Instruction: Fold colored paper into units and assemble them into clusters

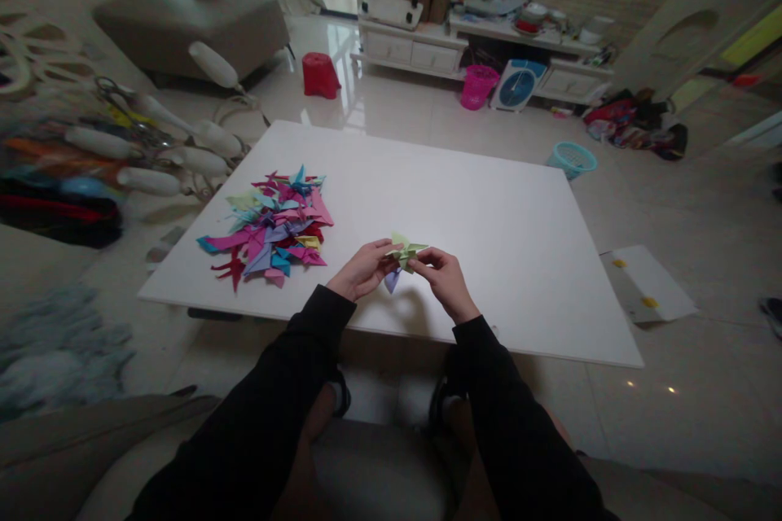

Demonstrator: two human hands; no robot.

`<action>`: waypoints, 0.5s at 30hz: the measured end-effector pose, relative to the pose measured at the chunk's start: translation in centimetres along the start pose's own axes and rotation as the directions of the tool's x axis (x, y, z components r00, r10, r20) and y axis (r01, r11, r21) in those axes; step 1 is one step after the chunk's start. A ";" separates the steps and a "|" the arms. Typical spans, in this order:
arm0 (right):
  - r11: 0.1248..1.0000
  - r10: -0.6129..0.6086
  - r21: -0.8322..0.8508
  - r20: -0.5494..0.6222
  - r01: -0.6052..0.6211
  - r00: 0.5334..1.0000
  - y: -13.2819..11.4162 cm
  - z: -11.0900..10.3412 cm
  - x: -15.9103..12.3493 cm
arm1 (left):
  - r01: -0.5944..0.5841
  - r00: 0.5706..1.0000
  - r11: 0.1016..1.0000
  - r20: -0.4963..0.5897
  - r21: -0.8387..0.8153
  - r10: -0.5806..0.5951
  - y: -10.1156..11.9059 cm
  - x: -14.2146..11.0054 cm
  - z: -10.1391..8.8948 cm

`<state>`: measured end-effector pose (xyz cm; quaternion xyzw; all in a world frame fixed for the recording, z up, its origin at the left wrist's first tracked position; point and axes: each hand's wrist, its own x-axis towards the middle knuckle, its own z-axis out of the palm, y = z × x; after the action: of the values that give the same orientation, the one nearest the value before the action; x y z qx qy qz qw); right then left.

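Between my two hands, just above the table's near half, is a light green folded paper crane [403,255]. My left hand [365,267] grips it from the left with closed fingers. From the right, my right hand [445,275] pinches its other side between thumb and fingers. A purple folded paper piece [393,280] shows just below the green one; whether it is held or lies on the table I cannot tell. To the left, a pile of colourful folded paper cranes [269,228] lies on the white table [452,179].
A floor lamp with several white shades [211,138] stands by the table's left edge. Beyond the far right corner is a blue basket [573,159]. A red stool [321,76] and a pink basket [479,87] stand farther back. A white sheet [648,285] lies on the right floor.
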<state>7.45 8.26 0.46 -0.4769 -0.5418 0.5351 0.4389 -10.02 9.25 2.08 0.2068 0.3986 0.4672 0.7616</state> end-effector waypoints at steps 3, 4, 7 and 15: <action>1.000 0.002 -0.027 -0.021 -0.002 1.000 -0.1 0.0 0.0 | 0.029 0.999 1.000 -0.018 -0.004 -0.029 0.1 0.0 0.0; 0.999 0.005 -0.033 -0.032 -0.006 0.999 -0.2 0.0 0.0 | 0.030 0.999 1.000 -0.029 0.001 -0.030 0.2 0.0 0.0; 0.999 -0.013 -0.037 -0.072 0.010 0.997 -0.6 -0.1 -0.1 | 0.004 0.998 1.000 -0.058 0.026 -0.003 0.2 0.0 -0.1; 0.976 -0.110 -0.192 -0.011 0.106 0.994 -1.7 -0.2 -0.6 | -0.047 0.999 0.990 -0.012 0.130 0.049 -0.3 -0.1 0.1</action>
<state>7.68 7.75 2.18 -0.4925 -0.6111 0.4508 0.4251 -9.83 9.05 1.97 0.2618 0.4287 0.4601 0.7321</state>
